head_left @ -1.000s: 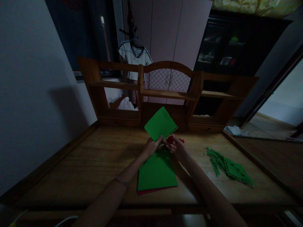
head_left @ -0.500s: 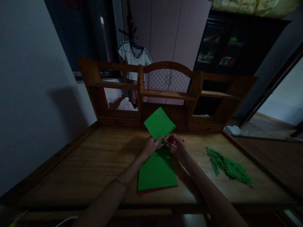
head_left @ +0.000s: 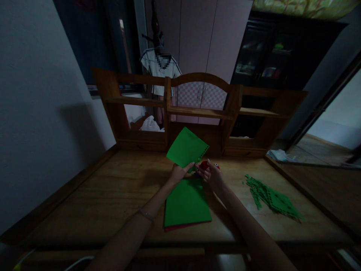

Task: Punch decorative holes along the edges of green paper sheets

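Your 2 forearms converge over the wooden surface [head_left: 113, 195]. Your left hand [head_left: 179, 173], with a bracelet [head_left: 146, 213] above the wrist, pinches the lower corner of a green sheet [head_left: 184, 148] between thumb and fingers; the sheet tilts upward, its row of holes along the lower right edge. Your right hand [head_left: 212, 177], fingers curled inward, grips a partly hidden red item [head_left: 204, 165] just beside that corner. Nearer you lies a green stack [head_left: 187, 205]; at right, green scraps [head_left: 270, 199]. Pixelation covers the neck of the hanging white shirt [head_left: 159, 79]; lettering there cannot be read.
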The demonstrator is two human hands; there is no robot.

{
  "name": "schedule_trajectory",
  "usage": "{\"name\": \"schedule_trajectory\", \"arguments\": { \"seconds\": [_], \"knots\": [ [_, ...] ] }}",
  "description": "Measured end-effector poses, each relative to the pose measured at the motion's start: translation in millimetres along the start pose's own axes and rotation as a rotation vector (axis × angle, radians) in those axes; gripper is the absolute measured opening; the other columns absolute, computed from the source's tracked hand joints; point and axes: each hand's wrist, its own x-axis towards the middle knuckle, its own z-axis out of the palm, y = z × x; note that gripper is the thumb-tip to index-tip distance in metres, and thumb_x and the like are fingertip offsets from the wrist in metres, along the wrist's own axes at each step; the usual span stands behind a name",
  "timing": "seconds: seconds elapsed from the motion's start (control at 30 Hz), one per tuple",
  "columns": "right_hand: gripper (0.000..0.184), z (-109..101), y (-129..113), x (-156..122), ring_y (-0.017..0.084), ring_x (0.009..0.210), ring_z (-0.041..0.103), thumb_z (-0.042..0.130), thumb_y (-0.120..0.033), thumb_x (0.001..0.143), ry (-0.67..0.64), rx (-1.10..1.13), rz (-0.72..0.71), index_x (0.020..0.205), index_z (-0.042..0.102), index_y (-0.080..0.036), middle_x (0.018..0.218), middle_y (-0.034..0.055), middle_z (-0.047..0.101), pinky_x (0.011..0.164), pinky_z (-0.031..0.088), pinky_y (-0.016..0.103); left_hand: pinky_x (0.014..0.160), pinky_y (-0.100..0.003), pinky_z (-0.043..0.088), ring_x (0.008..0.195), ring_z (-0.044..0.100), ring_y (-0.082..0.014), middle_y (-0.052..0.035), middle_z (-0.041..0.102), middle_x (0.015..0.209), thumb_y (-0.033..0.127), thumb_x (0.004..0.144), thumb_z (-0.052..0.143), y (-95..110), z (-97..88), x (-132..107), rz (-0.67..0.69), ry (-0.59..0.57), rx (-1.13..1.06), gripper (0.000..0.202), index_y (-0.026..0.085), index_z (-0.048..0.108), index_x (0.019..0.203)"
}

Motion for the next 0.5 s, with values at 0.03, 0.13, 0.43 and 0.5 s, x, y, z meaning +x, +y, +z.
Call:
{"name": "schedule_trajectory", "arguments": {
  "seconds": [0.03,0.13,0.43,0.5],
  "knots": [
    [0.026,0.1,-0.2,-0.2,0.021,0.091,0.063,0.058,-0.041,0.076,-0.005,0.0,-0.001,0.085,0.058,-0.016,0.089,0.007,0.067,0.073,0.053,0.027,0.1,-0.031,0.034,0.105,0.054,-0.0162,-0.0024,0.061,0.11,0.038,0.068,0.062,-0.8,-0.2,0.3,-0.011,-0.002,0.001,0.037,0.022,0.061,0.101],
    [0.026,-0.1,-0.6,-0.5,0.021,0.093,0.062,0.056,-0.041,0.077,-0.031,0.002,-0.001,0.087,0.058,-0.016,0.092,0.0075,0.067,0.075,0.053,0.027,0.1,-0.031,0.034,0.106,0.054,-0.016,-0.0023,0.06,0.112,0.037,0.067,0.062,-1.2,-1.0,0.6,-0.031,-0.007,0.009,0.037,0.022,0.061,0.101],
    [0.025,-1.8,0.0,1.7,0.021,0.091,0.063,0.054,-0.041,0.078,-0.019,-0.002,0.012,0.085,0.059,-0.018,0.091,0.0063,0.068,0.074,0.053,0.028,0.1,-0.031,0.033,0.106,0.053,-0.0157,-0.0048,0.061,0.111,0.035,0.066,0.064,0.6,-1.4,1.4,0.005,-0.044,-0.018,0.036,0.018,0.062,0.098],
    [0.024,-1.8,0.2,1.8,0.02,0.091,0.063,0.054,-0.041,0.079,-0.031,-0.006,0.003,0.085,0.059,-0.018,0.091,0.0062,0.067,0.076,0.052,0.028,0.099,-0.031,0.034,0.105,0.054,-0.0163,-0.0048,0.062,0.109,0.035,0.066,0.065,1.3,-2.0,0.8,-0.029,-0.051,-0.013,0.034,0.018,0.063,0.095]
  ]
}}
